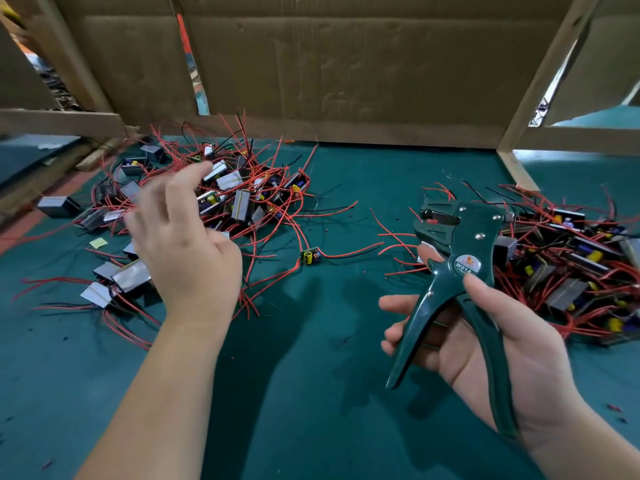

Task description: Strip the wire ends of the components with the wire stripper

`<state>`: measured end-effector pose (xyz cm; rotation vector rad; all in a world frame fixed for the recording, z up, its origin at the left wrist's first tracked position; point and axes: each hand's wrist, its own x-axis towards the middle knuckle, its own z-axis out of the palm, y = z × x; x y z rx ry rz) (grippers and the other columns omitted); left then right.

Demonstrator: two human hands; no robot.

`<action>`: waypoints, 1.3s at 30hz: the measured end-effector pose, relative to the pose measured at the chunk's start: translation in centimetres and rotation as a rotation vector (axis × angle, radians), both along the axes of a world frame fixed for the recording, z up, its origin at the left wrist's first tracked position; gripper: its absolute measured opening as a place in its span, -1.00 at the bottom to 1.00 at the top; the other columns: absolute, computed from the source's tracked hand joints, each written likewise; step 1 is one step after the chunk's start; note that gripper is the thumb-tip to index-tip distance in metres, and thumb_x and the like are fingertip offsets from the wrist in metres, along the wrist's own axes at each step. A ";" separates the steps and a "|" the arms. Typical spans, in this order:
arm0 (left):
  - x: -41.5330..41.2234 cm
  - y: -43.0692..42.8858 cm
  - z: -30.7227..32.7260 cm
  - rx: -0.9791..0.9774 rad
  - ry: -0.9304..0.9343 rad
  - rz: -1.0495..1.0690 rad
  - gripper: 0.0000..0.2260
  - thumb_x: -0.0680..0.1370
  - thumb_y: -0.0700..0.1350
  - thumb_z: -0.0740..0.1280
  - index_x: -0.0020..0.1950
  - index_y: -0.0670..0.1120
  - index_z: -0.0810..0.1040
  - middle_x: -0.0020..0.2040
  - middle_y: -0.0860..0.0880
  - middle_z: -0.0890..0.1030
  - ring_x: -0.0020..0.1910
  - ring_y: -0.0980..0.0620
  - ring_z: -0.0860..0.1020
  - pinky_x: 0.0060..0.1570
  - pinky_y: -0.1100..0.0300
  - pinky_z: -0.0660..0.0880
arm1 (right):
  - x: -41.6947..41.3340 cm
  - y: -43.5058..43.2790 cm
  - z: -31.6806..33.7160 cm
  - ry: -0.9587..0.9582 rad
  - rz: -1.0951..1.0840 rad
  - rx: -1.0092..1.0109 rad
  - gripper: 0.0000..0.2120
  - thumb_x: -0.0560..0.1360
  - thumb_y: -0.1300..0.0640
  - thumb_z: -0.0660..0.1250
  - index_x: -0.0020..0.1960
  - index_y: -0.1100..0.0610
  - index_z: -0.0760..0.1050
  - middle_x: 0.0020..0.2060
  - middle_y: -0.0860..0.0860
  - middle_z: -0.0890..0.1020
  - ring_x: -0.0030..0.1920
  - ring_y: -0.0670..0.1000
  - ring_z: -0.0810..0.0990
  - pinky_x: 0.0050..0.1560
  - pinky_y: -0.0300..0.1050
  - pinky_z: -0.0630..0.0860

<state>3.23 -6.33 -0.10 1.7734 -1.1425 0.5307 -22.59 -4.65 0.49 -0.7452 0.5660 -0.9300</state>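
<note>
A: Where is the wire stripper (460,271)?
B: The right hand (485,348) grips its smooth dark-green handles, with the metal head pointing up.
A: And the left hand (183,237)?
B: It is loose, with fingers spread, holding nothing. Around its fingertips lie boxy components (239,199) tangled in thin red wires.

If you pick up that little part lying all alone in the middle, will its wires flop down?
Probably they droop some: the lone component has thin wires lying in loose curves on the green mat. It likely feels light, being so small. One red wire runs toward the left pile, so it might snag.
</note>
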 end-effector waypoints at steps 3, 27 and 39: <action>0.5 -0.4 -1.0 0.413 0.135 0.051 -0.64 0.44 -0.22 0.29 0.22 -0.02 0.41 0.04 -0.07 0.59 0.06 -0.22 0.50 0.09 -0.07 0.36 | 0.1 0.1 0.0 -0.003 0.024 -0.005 -0.26 0.14 -0.10 0.59 0.28 0.03 0.52 -0.01 0.43 0.59 -0.23 0.29 0.64 -0.13 0.20 0.59; -3.7 -0.4 1.0 0.037 1.603 -0.828 -0.91 0.59 -0.16 0.27 -0.11 -0.05 0.49 -0.30 0.03 0.61 -0.38 0.06 0.64 -0.53 0.34 0.46 | 0.3 0.2 0.0 -0.053 0.041 0.084 -0.22 0.07 -0.03 0.62 0.25 0.14 0.53 -0.05 0.41 0.60 -0.24 0.30 0.63 -0.18 0.20 0.59; -4.5 0.1 1.3 0.069 1.679 -0.929 -0.75 0.22 -0.31 0.42 -0.14 -0.14 0.69 -0.34 -0.06 0.63 -0.34 0.05 0.66 -0.39 0.33 0.56 | 0.4 0.2 -0.2 -0.029 0.108 0.120 -0.19 0.05 0.01 0.62 0.26 0.19 0.51 -0.03 0.42 0.59 -0.26 0.28 0.63 -0.18 0.20 0.59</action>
